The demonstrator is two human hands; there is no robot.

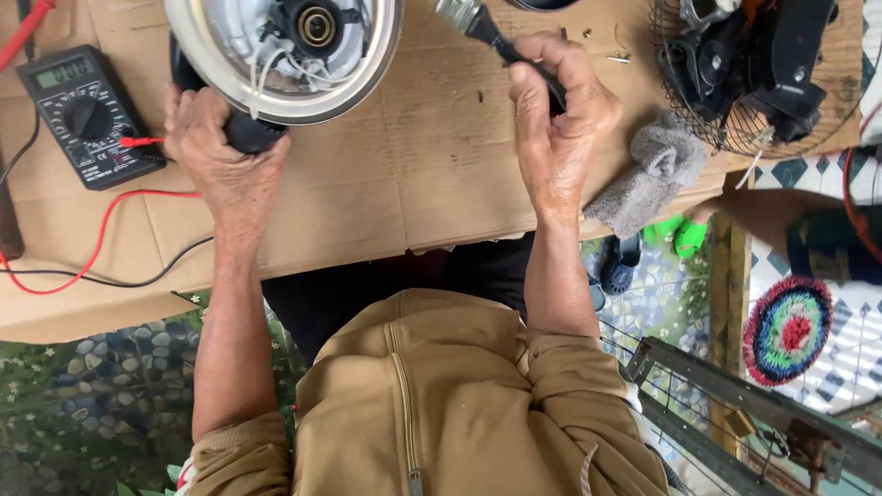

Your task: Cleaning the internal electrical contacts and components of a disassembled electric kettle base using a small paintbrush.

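The person's left hand (220, 152) rests on the black rounded base (246, 131) of a dismantled appliance, its fingers curled over that base at the lower edge of a shiny round metal bowl-shaped housing (367, 64), inside which a black motor hub with a brass centre (315, 25) and loose white wires (276, 66) show. The right hand (556, 119) has its fingers closed tightly around the black handle of a small paintbrush (496, 37), whose metal ferrule points up and to the left, just beside the housing's rim but apart from it. Both hands work over a sheet of brown cardboard (432, 174) covering the tabletop. To the left lies a black digital multimeter with a round dial (84, 115), its red lead (101, 230) and black lead (138, 276) trailing across the cardboard toward the left hand's wrist. Just right of the right hand sits a crumpled grey cloth (650, 174), and beyond it a black wire fan guard (726, 83) with black plastic parts piled on it. A few small screws (617, 58) lie near the brush. A tan zipped jacket (432, 404) fills the foreground.
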